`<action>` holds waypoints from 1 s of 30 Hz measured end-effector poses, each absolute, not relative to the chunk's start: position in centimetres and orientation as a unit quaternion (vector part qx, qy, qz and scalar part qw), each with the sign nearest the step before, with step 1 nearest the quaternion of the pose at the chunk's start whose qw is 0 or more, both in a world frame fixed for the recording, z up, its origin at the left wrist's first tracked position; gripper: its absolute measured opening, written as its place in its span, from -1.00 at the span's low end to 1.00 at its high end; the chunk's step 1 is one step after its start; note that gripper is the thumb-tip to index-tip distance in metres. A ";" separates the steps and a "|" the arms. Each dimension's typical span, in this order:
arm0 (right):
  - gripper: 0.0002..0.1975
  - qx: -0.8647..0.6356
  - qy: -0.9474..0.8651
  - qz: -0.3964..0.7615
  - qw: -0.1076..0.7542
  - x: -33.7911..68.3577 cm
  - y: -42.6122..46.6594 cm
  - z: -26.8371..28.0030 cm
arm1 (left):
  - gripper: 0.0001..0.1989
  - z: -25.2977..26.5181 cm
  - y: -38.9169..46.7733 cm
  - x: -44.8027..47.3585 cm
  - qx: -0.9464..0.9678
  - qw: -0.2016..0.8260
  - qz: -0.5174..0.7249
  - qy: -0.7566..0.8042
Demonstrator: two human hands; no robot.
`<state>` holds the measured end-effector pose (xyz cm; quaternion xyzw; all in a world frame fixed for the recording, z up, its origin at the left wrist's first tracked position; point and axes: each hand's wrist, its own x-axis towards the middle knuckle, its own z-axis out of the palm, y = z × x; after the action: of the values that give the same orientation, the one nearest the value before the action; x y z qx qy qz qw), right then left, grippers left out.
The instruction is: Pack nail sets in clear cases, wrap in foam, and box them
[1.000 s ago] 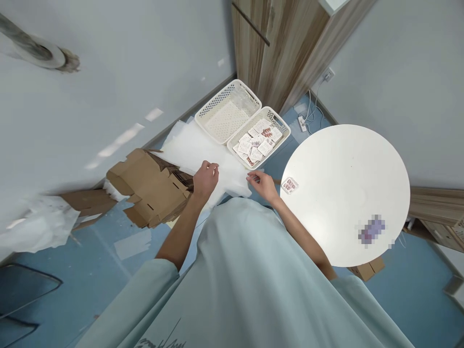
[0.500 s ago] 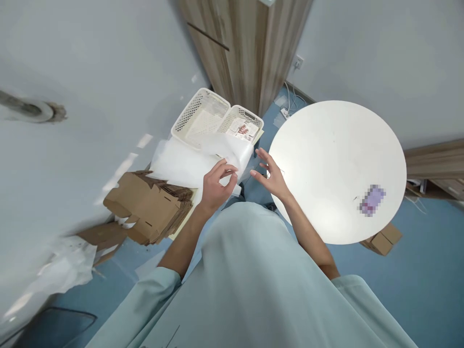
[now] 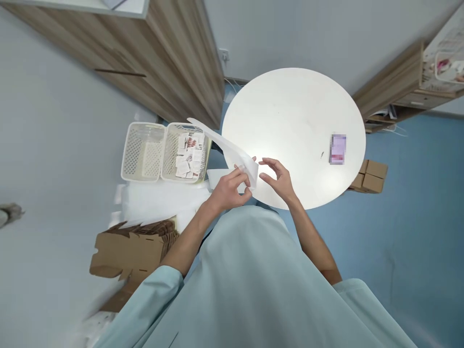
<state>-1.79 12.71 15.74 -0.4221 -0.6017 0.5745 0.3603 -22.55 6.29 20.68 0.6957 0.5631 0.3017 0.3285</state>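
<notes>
My left hand (image 3: 232, 189) pinches a thin, white, flexible sheet (image 3: 234, 149), perhaps foam or paper, near its right end. The sheet curls up and to the left, its far end reaching over the edge of a basket. Just right of it is my right hand (image 3: 279, 180), fingers apart and curved, holding nothing. Both hands are at the near left edge of a round white table (image 3: 290, 111). Left of my left hand lies a stack of similar white sheets (image 3: 155, 202).
A perforated white basket (image 3: 126, 150) stands beside another basket (image 3: 165, 159) holding small white printed packets (image 3: 190, 154). Flattened cardboard boxes (image 3: 134, 253) are piled at lower left. A blurred purple object (image 3: 338, 149) lies on the table. Brown cartons (image 3: 375, 176) sit beyond the table's right edge.
My view has turned right, toward the round table. The white sheet in my left hand has come away from the stack and now hangs by the table's edge. My right hand stays open.
</notes>
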 end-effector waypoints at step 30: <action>-0.56 -0.580 -0.452 0.537 0.414 9.1 12.1 11.1 | -0.55 15.0 13.0 -10.8 0.279 0.644 0.367 0.610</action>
<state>9.09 12.13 11.08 -0.5800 -0.4523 0.5367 0.4135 -10.78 12.99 14.99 0.2794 0.6103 0.3665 0.6443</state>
